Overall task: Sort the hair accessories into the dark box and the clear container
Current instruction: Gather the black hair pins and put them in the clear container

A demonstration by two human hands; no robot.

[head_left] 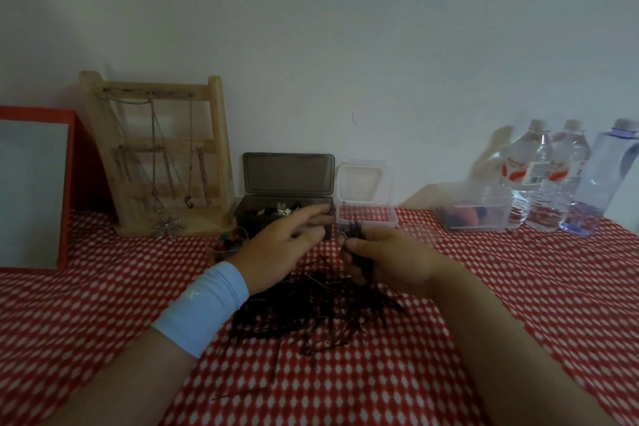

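- At your far left a red-framed panel [34,183] leans by the wall. Beside it, a wooden jewellery stand [155,149] is hung with chains. Neither belongs to the sort.
- A small cup [230,245] of coloured bits sits on the surface [103,304] just in front of the stand.
- The dark box [249,214] stands open with its lid up, and pale and dark clips show inside.
- Your left hand [276,249], with the blue wristband [204,308], has a wide grip. Its fingers reach out straight toward the dark box's front edge and appear to hold nothing.
- The pile of hairpins [311,308] lies loose on the surface beneath and between your wrists. Most of the sorting looks undone.
- Your right hand [387,263] has a narrow grip, pinching a bundle of black hairpins [352,232]. The bundle's long axis runs roughly upright, with the tips pointing up and away from you.
- The clear container [366,220] is open, straight beyond those tips and just behind them. Your right hand is the nearer one, so a short push forward and a tip-down release should land the bundle inside.
- Farther right, a lidded tub [473,214] and some water bottles [539,176] stand well apart from the work.
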